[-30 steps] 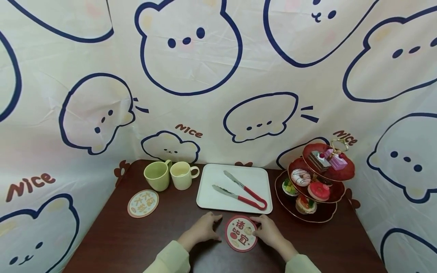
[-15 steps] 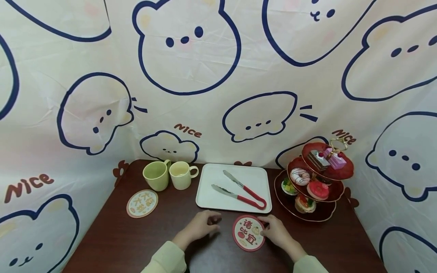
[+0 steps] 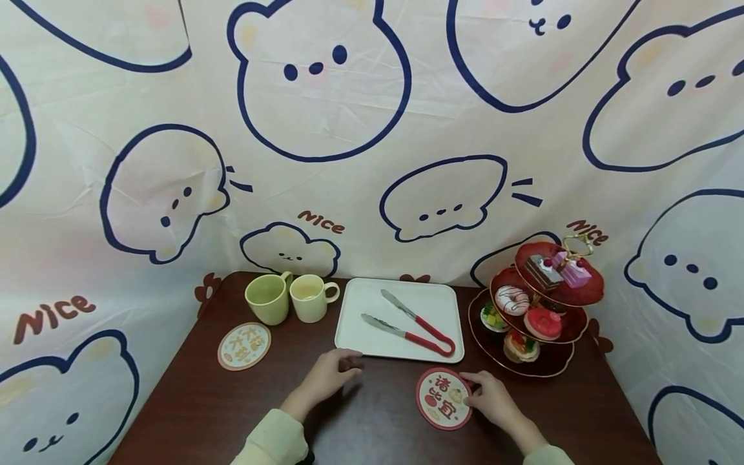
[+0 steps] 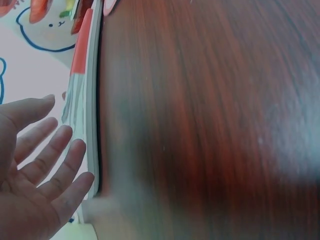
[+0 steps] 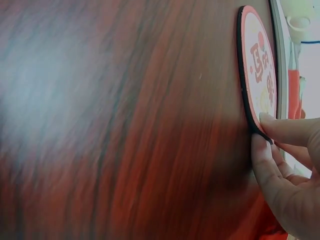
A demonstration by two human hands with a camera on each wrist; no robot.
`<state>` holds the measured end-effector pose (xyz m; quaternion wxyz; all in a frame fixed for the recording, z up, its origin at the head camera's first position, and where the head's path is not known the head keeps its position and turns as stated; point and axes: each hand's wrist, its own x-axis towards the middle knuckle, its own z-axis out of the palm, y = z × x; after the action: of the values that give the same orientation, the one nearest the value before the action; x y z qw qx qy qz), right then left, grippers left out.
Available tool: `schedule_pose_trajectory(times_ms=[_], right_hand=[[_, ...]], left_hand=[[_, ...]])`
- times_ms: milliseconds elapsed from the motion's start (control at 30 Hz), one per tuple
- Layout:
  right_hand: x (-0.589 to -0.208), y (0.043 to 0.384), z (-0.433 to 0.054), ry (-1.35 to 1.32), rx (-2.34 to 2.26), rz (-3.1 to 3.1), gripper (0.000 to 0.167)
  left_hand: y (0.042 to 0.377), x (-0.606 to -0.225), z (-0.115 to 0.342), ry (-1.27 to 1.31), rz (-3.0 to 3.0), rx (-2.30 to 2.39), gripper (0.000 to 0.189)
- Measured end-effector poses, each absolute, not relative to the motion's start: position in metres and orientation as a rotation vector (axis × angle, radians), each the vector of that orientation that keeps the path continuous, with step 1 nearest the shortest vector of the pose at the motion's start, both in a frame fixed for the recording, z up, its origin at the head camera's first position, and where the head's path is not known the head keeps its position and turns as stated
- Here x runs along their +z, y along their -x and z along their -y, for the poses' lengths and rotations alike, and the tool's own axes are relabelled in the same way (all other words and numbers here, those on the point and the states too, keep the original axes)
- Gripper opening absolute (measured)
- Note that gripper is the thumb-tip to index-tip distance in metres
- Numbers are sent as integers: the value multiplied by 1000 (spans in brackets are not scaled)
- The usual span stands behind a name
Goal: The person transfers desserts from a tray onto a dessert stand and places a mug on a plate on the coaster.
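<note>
A round red-rimmed coaster (image 3: pixel 444 399) with red lettering lies on the dark table, in front of a white tray (image 3: pixel 354 316). My right hand (image 3: pixel 493 400) pinches its right edge; in the right wrist view one fingertip (image 5: pixel 266 120) overlaps the printed face and another is at the dark rim. My left hand (image 3: pixel 327 376) hovers over the table near the tray's front left corner, holding nothing. In the left wrist view its fingers (image 4: pixel 70 160) are spread and relaxed. Red-handled tongs (image 3: pixel 420 329) lie on the tray.
A green mug (image 3: pixel 267 300) and a cream mug (image 3: pixel 309 303) stand at the back left, with a second, orange-rimmed coaster (image 3: pixel 244 347) in front. At the right stands a tiered red stand (image 3: pixel 589 290) of donuts and cakes. A printed cloth (image 3: pixel 360 194) hangs behind.
The red-rimmed coaster has slid right across the table with my right hand. My left hand has moved left and slightly away from me, apart from the coaster.
</note>
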<state>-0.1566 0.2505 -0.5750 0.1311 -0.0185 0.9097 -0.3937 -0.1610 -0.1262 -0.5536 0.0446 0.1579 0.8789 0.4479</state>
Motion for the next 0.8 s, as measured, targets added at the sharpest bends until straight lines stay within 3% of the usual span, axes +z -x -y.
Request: schedule_pose_trajectory(times_ms=[800], right_hand=[[-574, 145, -314, -112, -1119, -2620, 51]], left_hand=[[169, -556, 162, -232, -2875, 1528, 26]])
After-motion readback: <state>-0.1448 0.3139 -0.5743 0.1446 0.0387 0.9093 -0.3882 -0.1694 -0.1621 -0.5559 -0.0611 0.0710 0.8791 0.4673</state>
